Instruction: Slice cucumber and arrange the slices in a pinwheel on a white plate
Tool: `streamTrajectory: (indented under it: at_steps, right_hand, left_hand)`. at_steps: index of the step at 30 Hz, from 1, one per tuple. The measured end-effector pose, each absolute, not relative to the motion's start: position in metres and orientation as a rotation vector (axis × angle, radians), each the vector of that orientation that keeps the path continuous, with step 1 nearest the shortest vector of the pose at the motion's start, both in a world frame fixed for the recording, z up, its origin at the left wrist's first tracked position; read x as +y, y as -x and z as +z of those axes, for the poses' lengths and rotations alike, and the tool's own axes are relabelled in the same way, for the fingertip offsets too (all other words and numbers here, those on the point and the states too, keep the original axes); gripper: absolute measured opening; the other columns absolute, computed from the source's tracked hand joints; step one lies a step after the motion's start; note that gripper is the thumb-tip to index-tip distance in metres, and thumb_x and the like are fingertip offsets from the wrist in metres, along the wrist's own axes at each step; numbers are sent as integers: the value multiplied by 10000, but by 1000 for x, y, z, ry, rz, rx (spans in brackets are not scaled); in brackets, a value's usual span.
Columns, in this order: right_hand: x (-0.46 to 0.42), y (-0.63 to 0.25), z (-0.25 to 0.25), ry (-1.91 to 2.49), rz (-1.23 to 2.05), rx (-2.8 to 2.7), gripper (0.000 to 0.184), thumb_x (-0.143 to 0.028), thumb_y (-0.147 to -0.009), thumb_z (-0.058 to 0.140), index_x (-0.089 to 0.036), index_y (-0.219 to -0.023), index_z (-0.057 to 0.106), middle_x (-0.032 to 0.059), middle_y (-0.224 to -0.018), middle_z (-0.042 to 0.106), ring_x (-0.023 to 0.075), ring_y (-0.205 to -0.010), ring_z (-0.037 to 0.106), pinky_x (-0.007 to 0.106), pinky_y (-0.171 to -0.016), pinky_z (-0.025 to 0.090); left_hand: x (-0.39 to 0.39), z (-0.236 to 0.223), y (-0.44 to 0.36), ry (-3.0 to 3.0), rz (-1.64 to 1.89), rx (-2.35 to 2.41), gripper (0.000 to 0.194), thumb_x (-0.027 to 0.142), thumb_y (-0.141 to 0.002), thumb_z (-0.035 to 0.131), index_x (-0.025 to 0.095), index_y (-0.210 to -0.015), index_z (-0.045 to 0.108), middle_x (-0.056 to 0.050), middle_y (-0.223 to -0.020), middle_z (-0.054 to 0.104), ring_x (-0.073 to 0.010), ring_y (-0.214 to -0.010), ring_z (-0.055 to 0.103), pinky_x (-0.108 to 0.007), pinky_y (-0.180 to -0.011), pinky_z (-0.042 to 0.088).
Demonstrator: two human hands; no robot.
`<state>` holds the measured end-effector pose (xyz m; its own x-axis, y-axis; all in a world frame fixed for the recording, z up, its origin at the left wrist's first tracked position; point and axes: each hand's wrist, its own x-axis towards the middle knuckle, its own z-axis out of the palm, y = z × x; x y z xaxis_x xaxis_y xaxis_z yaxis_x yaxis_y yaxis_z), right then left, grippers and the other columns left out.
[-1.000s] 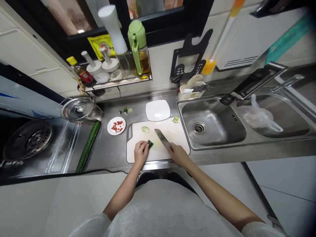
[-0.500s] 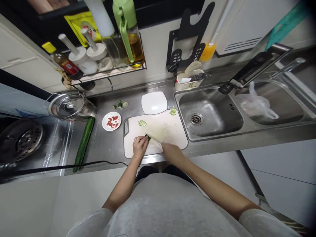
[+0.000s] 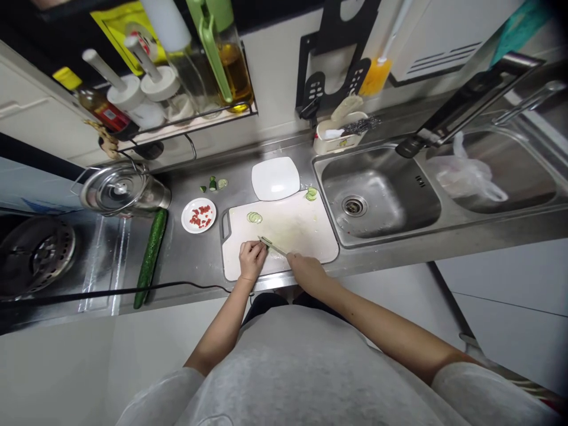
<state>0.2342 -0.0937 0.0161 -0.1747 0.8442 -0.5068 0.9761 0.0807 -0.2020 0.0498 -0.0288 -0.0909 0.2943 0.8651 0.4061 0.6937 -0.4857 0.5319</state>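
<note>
A white cutting board point(image 3: 302, 228) lies on the steel counter in front of me. My left hand point(image 3: 251, 258) is closed on a short cucumber piece that it pins to the board; my fingers hide nearly all of it. My right hand point(image 3: 306, 272) grips a knife point(image 3: 271, 245). Its blade lies across the board with the tip against my left fingers. A few cucumber slices point(image 3: 254, 218) rest at the board's far left, and more slices point(image 3: 311, 193) sit at its far right corner.
A whole cucumber point(image 3: 151, 254) lies left of the board, beside a small dish of red bits point(image 3: 198, 215) and a lidded pot point(image 3: 119, 190). A white square plate point(image 3: 275, 178) sits behind the board. Right of it are two sink basins point(image 3: 390, 198). A black cable point(image 3: 110, 293) runs along the counter edge.
The knife swung from pointing away on the board to lying flat against my left fingers over the cucumber piece. My head tilted, so the whole counter sits higher in view.
</note>
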Motion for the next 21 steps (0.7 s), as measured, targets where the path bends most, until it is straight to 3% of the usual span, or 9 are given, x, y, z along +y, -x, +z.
streamTrajectory:
  at_steps: [7, 16, 21]
  right_hand:
    - [-92, -233, 14, -1824, -773, 2101, 182, -102, -895, 409, -136, -1034, 523, 136, -930, 662, 223, -831, 675, 276, -689, 483]
    - [-82, -228, 20, -1817, -808, 2082, 246, -69, -908, 332, -132, -1031, 536, 152, -934, 675, 232, -898, 675, 289, -707, 488]
    - [-81, -230, 21, -1797, -842, 2098, 220, -69, -883, 392, -128, -1038, 537, 143, -919, 683, 238, -871, 680, 295, -694, 490]
  left_hand:
    - [-29, -89, -51, -2297, 976, 1414, 148, 268, -872, 558, 216, -794, 673, -53, -790, 604, -168, -789, 527, -329, -743, 429]
    - [-29, -89, -51, -2299, 994, 1402, 134, 261, -868, 564, 213, -798, 668, -53, -790, 611, -166, -781, 529, -329, -740, 426]
    - [-28, -88, -52, -2303, 986, 1400, 135, 264, -871, 556, 216, -815, 670, -49, -775, 615, -165, -770, 539, -333, -735, 431]
